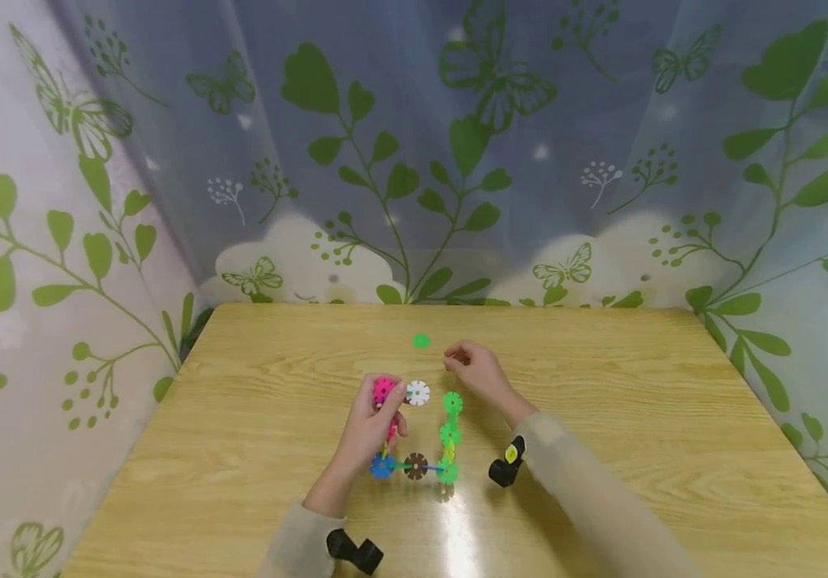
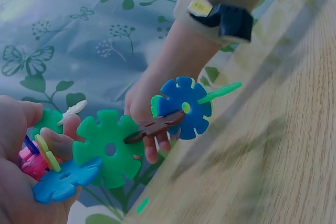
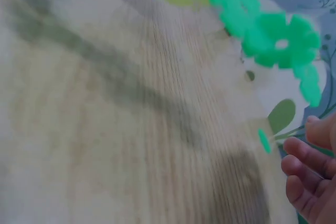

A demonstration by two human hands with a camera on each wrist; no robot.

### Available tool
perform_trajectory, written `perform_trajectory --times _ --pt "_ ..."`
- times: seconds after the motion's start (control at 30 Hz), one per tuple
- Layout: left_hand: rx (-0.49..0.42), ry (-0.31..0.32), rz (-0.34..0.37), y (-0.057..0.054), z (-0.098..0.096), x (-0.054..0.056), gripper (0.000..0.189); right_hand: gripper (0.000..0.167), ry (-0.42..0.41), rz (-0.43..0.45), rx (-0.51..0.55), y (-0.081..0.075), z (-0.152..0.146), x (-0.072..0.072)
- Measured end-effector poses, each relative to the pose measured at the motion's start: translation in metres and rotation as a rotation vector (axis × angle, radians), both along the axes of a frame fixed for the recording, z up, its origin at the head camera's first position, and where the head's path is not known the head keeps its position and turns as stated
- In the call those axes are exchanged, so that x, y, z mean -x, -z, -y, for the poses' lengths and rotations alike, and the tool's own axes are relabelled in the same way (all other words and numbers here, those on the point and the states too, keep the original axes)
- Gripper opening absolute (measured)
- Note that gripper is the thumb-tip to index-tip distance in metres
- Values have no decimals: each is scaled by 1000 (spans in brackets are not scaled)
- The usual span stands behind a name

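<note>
My left hand [image 1: 356, 429] grips a pink snowflake disc [image 1: 384, 390], part of a chain of interlocking plastic snowflake discs held above the table. A white disc [image 1: 418, 392] sticks out beside the thumb. Along the chain's lower side are a blue disc [image 1: 382, 466] and a brown disc [image 1: 416, 466]; green discs [image 1: 450, 434] rise on the right. Between the white disc and the top green disc is a gap. My right hand [image 1: 482, 373], fingers loosely bent and holding nothing, hovers right of a loose green disc [image 1: 421, 341] lying on the table.
The wooden table [image 1: 601, 385] reaches back to a patterned curtain [image 1: 414, 201]. More of that leaf-and-butterfly cloth hangs at the left and right sides. Black wrist devices [image 1: 506, 464] are strapped over both sleeves.
</note>
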State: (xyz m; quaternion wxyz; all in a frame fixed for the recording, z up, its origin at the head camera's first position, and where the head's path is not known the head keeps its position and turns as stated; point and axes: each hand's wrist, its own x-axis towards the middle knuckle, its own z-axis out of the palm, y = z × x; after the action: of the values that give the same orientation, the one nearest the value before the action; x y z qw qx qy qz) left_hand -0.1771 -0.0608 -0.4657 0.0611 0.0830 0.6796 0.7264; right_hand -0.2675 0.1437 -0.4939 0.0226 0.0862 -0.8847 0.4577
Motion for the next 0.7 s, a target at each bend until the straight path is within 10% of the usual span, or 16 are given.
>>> perform_trajectory --times 0.33,0.7 --pt "-47 -27 -15 5 4 0 39 26 -80 91 -35 12 7 27" --pt "-57 -23 -8 -4 12 0 31 28 19 86 -116 20 18 53"
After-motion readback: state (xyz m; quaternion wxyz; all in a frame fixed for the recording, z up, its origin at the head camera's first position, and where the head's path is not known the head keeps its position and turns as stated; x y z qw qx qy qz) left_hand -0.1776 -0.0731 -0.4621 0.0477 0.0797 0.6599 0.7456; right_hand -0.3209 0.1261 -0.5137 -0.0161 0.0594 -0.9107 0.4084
